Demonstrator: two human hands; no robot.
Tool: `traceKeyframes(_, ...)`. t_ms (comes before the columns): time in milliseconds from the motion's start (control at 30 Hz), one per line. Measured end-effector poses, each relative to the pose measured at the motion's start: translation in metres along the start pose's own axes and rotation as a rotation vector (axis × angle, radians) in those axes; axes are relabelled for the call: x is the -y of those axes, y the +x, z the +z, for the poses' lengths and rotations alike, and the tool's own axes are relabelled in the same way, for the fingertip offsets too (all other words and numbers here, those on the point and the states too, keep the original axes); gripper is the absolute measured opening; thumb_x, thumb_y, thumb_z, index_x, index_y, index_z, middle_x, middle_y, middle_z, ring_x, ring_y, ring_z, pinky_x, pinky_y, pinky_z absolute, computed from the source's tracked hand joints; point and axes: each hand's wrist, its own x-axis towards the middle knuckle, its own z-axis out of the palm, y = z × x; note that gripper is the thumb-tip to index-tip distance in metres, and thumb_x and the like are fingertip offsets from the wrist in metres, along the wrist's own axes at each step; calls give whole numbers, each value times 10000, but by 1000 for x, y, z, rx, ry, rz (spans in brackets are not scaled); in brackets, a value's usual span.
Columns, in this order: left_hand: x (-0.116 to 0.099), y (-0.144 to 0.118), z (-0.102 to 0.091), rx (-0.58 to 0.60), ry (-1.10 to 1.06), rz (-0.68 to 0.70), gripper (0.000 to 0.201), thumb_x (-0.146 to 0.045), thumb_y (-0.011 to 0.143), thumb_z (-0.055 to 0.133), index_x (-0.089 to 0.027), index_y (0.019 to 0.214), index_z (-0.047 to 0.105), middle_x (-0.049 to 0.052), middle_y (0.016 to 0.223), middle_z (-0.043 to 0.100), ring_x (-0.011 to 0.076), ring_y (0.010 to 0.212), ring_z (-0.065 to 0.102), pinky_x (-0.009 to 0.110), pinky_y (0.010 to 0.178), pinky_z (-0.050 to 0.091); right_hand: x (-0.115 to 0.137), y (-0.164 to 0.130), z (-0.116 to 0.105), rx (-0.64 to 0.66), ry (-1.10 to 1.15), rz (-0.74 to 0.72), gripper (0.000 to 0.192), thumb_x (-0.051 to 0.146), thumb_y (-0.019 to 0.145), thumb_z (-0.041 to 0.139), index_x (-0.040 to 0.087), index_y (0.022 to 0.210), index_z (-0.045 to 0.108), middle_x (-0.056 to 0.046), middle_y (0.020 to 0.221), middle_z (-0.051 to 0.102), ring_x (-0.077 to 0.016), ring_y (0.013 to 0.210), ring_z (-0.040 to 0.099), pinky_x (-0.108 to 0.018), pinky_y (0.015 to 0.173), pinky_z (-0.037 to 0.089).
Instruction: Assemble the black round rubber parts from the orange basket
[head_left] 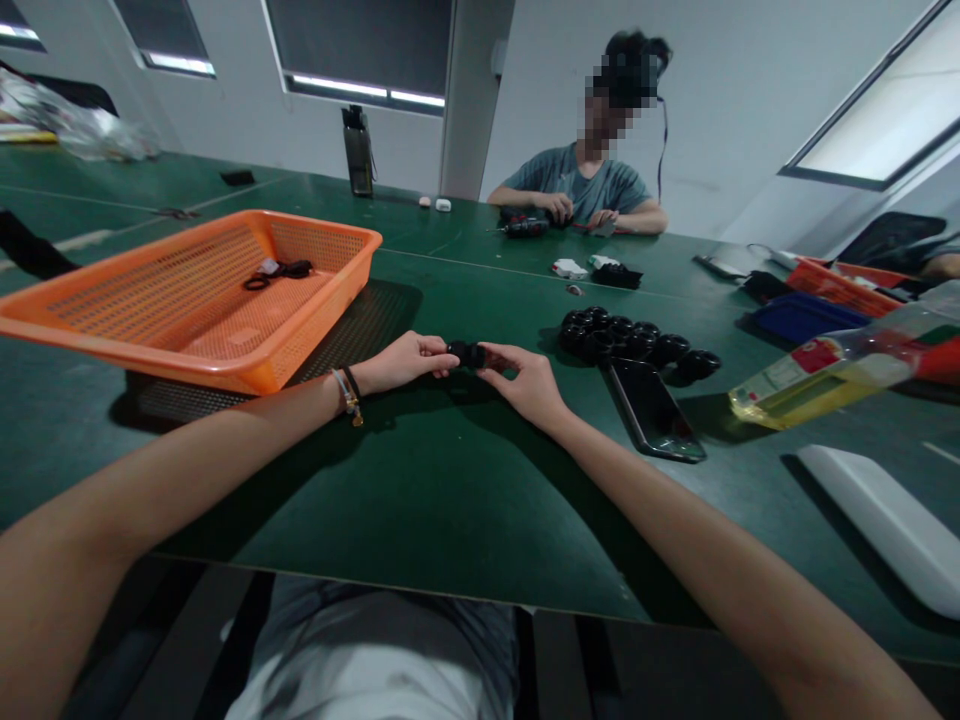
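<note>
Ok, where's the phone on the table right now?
In the head view the phone lies flat on the green table, right of the right hand, just in front of the black ring parts.

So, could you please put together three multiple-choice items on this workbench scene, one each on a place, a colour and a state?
1. Where does the phone lie?
A. in the basket
B. on the table, just in front of the heap of black parts
C. beside the dark bottle

2. What colour is the mesh basket?
A. blue
B. white
C. orange

3. How is the small black part held?
A. between the fingertips of the left hand and the right hand
B. lying loose on the table
C. in the left hand alone

Answers: 1 B, the phone rests flat on the green table next to the heap. 2 C, its walls are bright orange. 3 A, both hands pinch it from either side.
</note>
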Motion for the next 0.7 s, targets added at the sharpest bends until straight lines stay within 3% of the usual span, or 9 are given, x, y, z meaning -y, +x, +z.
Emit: traceKeyframes(700, 3, 1, 0, 12, -31, -4, 219, -272, 747, 555, -99, 623, 607, -27, 629, 490, 68, 575, 475, 199, 599, 393, 0, 1, 2, 1, 24, 31, 248, 215, 710, 630, 198, 957, 654, -19, 776, 692, -161, 709, 646, -344, 754, 528)
